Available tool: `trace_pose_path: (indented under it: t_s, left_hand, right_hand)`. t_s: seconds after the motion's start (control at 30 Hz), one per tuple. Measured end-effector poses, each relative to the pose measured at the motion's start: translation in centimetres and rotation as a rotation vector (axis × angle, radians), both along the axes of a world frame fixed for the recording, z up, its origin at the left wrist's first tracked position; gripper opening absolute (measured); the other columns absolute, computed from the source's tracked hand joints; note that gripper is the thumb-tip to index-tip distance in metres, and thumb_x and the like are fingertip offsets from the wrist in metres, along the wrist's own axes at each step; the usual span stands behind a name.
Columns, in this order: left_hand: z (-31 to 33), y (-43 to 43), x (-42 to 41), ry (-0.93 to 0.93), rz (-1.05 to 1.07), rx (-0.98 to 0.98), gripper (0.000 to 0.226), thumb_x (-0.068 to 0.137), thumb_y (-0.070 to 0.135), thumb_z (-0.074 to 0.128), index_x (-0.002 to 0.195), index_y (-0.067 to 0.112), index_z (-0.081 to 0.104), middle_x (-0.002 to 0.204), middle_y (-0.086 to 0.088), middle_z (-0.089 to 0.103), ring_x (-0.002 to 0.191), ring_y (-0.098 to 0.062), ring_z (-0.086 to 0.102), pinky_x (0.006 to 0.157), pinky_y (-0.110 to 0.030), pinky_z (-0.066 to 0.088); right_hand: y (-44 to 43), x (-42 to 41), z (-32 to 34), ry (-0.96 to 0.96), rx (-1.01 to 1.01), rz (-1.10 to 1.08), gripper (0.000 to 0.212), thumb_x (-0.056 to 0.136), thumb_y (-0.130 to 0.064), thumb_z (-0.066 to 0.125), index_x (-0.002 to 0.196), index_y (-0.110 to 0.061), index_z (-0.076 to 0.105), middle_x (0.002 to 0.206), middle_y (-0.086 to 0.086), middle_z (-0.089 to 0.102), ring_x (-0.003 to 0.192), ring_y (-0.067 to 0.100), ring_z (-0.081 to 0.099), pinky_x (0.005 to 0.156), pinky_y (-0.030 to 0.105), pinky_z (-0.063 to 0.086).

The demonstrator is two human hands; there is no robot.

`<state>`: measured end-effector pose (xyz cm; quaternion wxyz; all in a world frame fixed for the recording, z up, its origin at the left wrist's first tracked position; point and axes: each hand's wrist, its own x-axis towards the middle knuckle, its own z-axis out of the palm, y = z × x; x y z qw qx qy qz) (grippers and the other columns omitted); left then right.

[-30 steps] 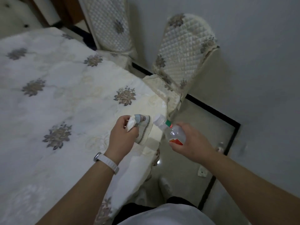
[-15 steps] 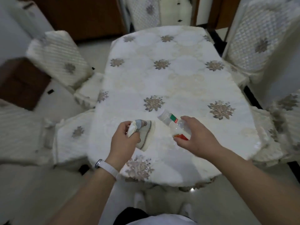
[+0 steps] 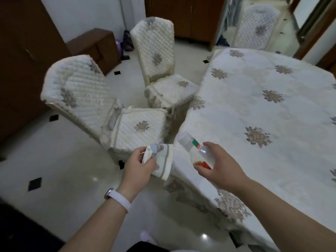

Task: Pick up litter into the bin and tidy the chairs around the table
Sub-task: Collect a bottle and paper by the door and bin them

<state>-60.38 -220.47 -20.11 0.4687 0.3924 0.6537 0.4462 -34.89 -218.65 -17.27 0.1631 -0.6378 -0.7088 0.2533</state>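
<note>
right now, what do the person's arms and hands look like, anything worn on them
Both forearms are bare, no sleeves in view. By the left hand, a white wristband with a small dark watch or tracker face. The right hand and wrist wear nothing; no gloves or rings show.

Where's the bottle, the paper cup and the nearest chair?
bottle (image 3: pixel 196 154): head view, its clear middle.
paper cup (image 3: pixel 163 162): head view, its printed side.
nearest chair (image 3: pixel 140 128): head view, its seat cushion.

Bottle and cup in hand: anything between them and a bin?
No bin shows, so cannot tell. Left hand holds the cup, right hand the bottle; near chair and far chair stand ahead by the table.
</note>
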Motion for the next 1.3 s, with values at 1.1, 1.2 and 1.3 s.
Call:
trace_pose_path:
  t_s: [1.1,1.2,1.3]
  left_hand:
    - [4.1,7.1,-45.0,0.154,0.900,0.035,0.023,0.092,0.003,0.065,0.111,0.016,0.063,0.101,0.003,0.071,0.079,-0.001,0.070,0.061,-0.014,0.052]
    - [4.7,7.9,-46.9,0.151,0.930,0.026,0.025,0.093,0.004,0.065,0.114,0.016,0.062,0.103,0.002,0.071,0.082,-0.003,0.070,0.062,-0.015,0.053]
    - [5.0,8.4,-49.1,0.151,0.975,0.033,0.026,0.092,0.004,0.066,0.114,0.017,0.063,0.103,0.002,0.072,0.082,-0.003,0.070,0.062,-0.015,0.053]
  right_hand:
    - [26.4,-57.4,-0.3,0.290,-0.106,0.842,0.073,0.075,-0.049,0.074,0.138,-0.030,0.042,0.116,-0.017,0.049,0.105,0.000,0.048,0.087,0.023,0.039]
    - [27.8,-61.1,0.3,0.315,-0.086,0.880,0.066,0.076,-0.045,0.075,0.133,-0.030,0.045,0.110,-0.015,0.049,0.100,0.002,0.048,0.083,0.024,0.039]
    - [28.6,-63.8,0.7,0.308,-0.078,0.907,0.067,0.076,-0.046,0.075,0.133,-0.030,0.043,0.111,-0.015,0.049,0.101,0.005,0.049,0.083,0.025,0.040]
